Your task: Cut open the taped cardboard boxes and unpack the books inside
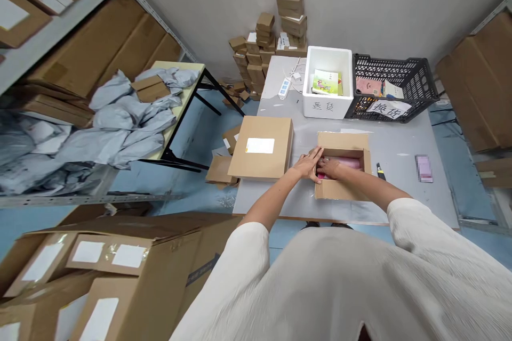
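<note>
The table carries everything at the centre of the view. At its far side the black crate and the white bin stand side by side, both with booklets inside. Nearer, the closed box lies on the left with a white label on top.

Just right of it, near the table's front edge, is the open box, its long axis running left to right, roughly along that edge. One long flap folds out toward the bins and the other toward the person. Inside lies the pink item, also lengthwise — though its left part is largely hidden by the hands, and what it is cannot be made out.

The left hand is at the box's left end, its fingers extended and close together over the corner, its thumb set apart below. The right hand reaches into the box over the pink item, pointing left; its fingertips are partly hidden, so whether they pinch or press cannot be told.

To the right lie the cutter, handle toward the person, and a small pink pack — its face blurred.
</note>
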`<action>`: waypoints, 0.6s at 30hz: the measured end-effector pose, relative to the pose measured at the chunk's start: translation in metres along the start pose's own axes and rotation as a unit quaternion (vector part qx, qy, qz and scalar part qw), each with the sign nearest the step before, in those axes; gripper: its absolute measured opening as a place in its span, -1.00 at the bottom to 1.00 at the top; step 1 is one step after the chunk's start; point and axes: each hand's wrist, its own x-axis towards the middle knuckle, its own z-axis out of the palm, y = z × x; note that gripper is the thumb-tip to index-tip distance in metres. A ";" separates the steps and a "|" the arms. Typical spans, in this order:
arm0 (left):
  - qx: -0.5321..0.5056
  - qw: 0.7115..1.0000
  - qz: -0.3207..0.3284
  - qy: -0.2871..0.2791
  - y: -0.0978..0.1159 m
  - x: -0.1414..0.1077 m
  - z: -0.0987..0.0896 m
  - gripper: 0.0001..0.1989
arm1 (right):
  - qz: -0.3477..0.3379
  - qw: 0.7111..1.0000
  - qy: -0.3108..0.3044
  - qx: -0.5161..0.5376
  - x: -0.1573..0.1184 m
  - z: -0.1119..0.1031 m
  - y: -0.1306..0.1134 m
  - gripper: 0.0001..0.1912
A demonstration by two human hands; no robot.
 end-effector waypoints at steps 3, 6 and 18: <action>-0.001 1.000 -0.002 0.001 0.000 -0.001 0.000 0.69 | -0.013 0.999 -0.026 -0.031 0.003 0.002 0.002 -0.50; 0.002 1.000 -0.004 -0.001 0.000 -0.002 0.000 0.69 | -0.030 0.998 -0.033 -0.035 0.004 0.005 0.005 -0.50; 0.001 1.000 -0.011 -0.007 0.002 -0.005 -0.003 0.67 | -0.047 0.998 -0.012 -0.045 -0.002 -0.002 0.014 -0.52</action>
